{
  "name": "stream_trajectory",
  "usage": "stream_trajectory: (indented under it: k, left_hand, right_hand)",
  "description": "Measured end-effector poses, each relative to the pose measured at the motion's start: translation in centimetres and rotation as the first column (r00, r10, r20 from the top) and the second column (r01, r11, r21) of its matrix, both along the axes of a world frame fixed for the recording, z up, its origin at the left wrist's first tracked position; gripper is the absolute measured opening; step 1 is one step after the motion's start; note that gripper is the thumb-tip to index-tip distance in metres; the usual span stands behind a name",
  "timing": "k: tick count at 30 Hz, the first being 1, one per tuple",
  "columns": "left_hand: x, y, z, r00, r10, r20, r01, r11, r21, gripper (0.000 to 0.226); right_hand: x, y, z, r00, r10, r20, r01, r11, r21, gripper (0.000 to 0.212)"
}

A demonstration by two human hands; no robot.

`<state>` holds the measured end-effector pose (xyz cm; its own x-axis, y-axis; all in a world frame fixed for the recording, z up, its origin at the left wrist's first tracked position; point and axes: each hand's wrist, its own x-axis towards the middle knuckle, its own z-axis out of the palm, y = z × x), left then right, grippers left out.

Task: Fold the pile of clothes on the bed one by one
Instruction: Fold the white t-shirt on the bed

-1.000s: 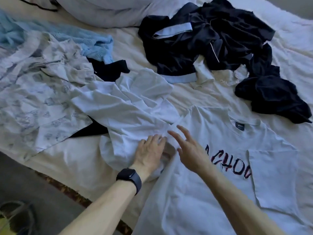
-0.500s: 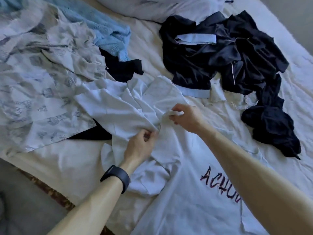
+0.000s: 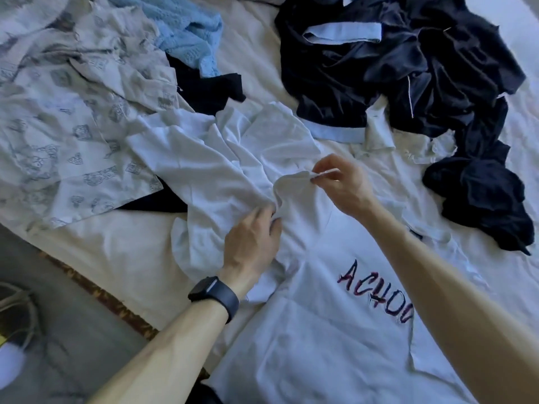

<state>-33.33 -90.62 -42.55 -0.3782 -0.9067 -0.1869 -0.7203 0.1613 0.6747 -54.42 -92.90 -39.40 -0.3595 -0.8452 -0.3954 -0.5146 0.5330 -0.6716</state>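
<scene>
Head view. I noted the white cotton T-shirt with red-and-navy "ACHOO" lettering [image 3: 306,345] lying chest-up on the cream bed sheet [image 3: 116,252], close to the bed's near edge. The left hand [image 3: 253,243], a black smartwatch [image 3: 214,295] on its wrist, gripped bunched fabric at the shirt's sleeve. The right hand [image 3: 341,188] pinched the raised sleeve hem between thumb and fingers. A crumpled plain white shirt [image 3: 218,158] lay touching it, and a dark navy heap of garments [image 3: 393,68] lay beyond.
</scene>
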Motion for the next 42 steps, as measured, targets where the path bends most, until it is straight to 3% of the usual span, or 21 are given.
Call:
stream_trajectory:
  k: [3,5,8,10,11,13,15,17,19,22,26,29,34,38,40,42]
  left_hand:
    - [-2.8,3.8,1.9,0.981,-0.192,-0.029,0.159,0.879,-0.449,0.008]
    - [-4.7,6.9,2.3,0.93,-0.367,-0.02,0.295,0.777,-0.556,0.016]
    - [-6.2,12.7,0.3,0.738,-0.66,0.138,0.647,0.636,-0.42,0.003]
    - [-5.7,15.3,-1.4,0.53,-0.82,0.215,0.848,0.505,-0.163,0.029]
    - [-5.6,15.8,-2.1,0.52,-0.83,0.201,0.854,0.511,-0.097,0.035]
    - [-5.4,15.4,-2.8,0.674,-0.721,0.16,0.737,0.67,-0.084,0.039]
    - [-5.4,14.1,-3.3,0.848,-0.505,0.161,0.516,0.856,-0.038,0.046]
    - [-5.3,12.9,-3.6,0.898,-0.374,0.231,0.366,0.927,0.078,0.053]
    - [-5.3,12.1,-3.9,0.893,-0.36,0.268,0.319,0.929,0.185,0.054]
    - [-5.2,11.3,-4.5,0.88,-0.367,0.302,0.325,0.928,0.183,0.039]
    - [-4.7,9.8,-4.5,0.905,-0.31,0.293,0.26,0.945,0.199,0.026]
    - [-3.9,9.2,-4.0,0.922,-0.269,0.279,0.205,0.95,0.238,0.024]
    - [-3.7,8.5,-3.8,0.903,-0.257,0.345,0.127,0.925,0.357,0.024]
    - [-4.3,8.1,-4.1,0.874,-0.301,0.381,0.141,0.908,0.395,0.023]
    - [-5.2,7.8,-3.9,0.854,-0.294,0.429,0.15,0.929,0.338,0.031]
    - [-6.5,6.9,-3.9,0.874,-0.242,0.421,0.208,0.97,0.127,0.039]
  right_hand:
    - [-3.0,7.2,2.0,0.966,-0.228,0.123,0.244,0.959,-0.143,0.031]
    - [-5.5,13.0,1.9,0.927,-0.35,0.137,0.363,0.928,-0.087,0.049]
    - [-9.0,20.7,-0.3,0.95,-0.292,-0.109,0.31,0.916,0.253,0.05]
    - [-10.2,23.4,-2.1,0.973,-0.128,-0.19,0.203,0.866,0.457,0.041]
    - [-10.5,24.1,-2.7,0.975,-0.115,-0.191,0.195,0.857,0.478,0.036]
    - [-10.7,23.2,-4.2,0.973,-0.18,-0.145,0.224,0.892,0.393,0.036]
    - [-10.4,20.6,-5.6,0.962,-0.267,-0.061,0.272,0.911,0.311,0.052]
    - [-10.2,17.8,-6.8,0.949,-0.313,-0.02,0.303,0.898,0.319,0.064]
    - [-10.2,15.3,-8.0,0.958,-0.283,-0.051,0.283,0.897,0.34,0.054]
    - [-10.1,12.2,-9.2,0.942,-0.336,0.006,0.32,0.902,0.291,0.025]
    - [-9.5,8.4,-9.5,0.839,-0.469,0.277,0.467,0.881,0.076,0.024]
    - [-9.1,7.2,-9.7,0.851,-0.409,0.33,0.403,0.911,0.089,0.017]
    - [-9.6,7.5,-11.0,0.917,-0.337,0.215,0.298,0.935,0.193,0.008]
    - [-8.2,7.0,-11.1,0.903,-0.386,0.186,0.382,0.922,0.062,0.018]
    - [-7.2,8.3,-10.8,0.864,-0.482,0.148,0.481,0.876,0.041,0.03]
    - [-5.3,11.8,-10.5,0.811,-0.585,0.021,0.585,0.811,0.0,0.034]
